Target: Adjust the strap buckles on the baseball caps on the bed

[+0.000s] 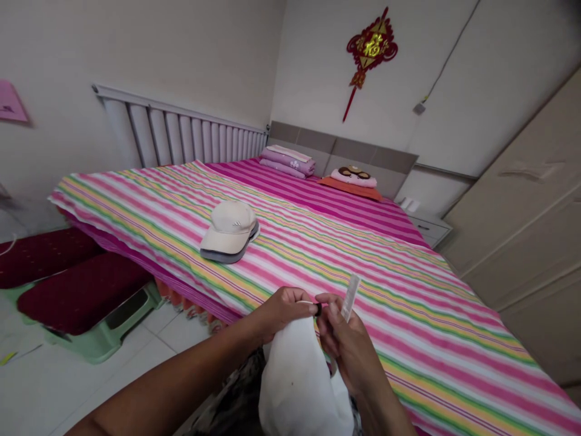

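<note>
My left hand (284,313) pinches the top of a white cloth item (297,384), which hangs down below both hands. My right hand (345,342) is close beside it, fingers curled around a narrow translucent plastic strip (350,297) that stands upward. A small black piece (318,309) sits between my two hands, where a thin white cord runs to it. What the black piece is, I cannot tell. Part of it is hidden by my fingers.
A bed with a striped pink, green and yellow sheet (363,290) fills the middle, with a beige cap (229,227) on a grey cap. Red-topped stools (82,293) stand on the tiled floor at left. A wardrobe (517,224) stands at right.
</note>
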`<state>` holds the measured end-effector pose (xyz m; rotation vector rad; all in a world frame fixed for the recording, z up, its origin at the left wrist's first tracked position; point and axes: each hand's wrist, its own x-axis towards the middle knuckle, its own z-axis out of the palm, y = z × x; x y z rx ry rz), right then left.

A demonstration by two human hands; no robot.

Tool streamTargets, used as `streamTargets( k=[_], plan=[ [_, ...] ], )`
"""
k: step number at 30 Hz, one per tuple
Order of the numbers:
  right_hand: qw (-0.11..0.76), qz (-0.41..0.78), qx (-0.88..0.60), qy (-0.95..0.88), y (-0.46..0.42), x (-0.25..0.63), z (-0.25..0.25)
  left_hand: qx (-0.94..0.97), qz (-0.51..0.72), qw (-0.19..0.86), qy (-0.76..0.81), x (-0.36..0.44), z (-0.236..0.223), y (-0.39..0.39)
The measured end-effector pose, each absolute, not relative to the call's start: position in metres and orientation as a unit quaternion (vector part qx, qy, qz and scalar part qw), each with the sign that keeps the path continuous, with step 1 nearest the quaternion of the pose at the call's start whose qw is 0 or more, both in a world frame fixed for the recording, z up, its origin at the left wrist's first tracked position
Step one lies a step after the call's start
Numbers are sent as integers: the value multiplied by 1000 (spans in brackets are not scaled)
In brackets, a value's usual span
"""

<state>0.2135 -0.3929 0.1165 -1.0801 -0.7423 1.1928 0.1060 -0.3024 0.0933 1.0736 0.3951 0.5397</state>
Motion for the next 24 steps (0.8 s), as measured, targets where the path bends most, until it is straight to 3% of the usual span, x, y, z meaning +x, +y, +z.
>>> streamTargets(
  k=[8, 16, 24],
  plan=[
    [616, 525, -492, -321, -388, 213, 113, 443, 241, 846, 171, 101, 96, -303],
    [644, 515, -461, -329, -389, 225, 118, 438, 258, 845, 169, 93, 92, -295],
    [663, 549, -410, -300, -392, 233, 114, 330, 235, 909, 98, 89, 85, -288]
  ],
)
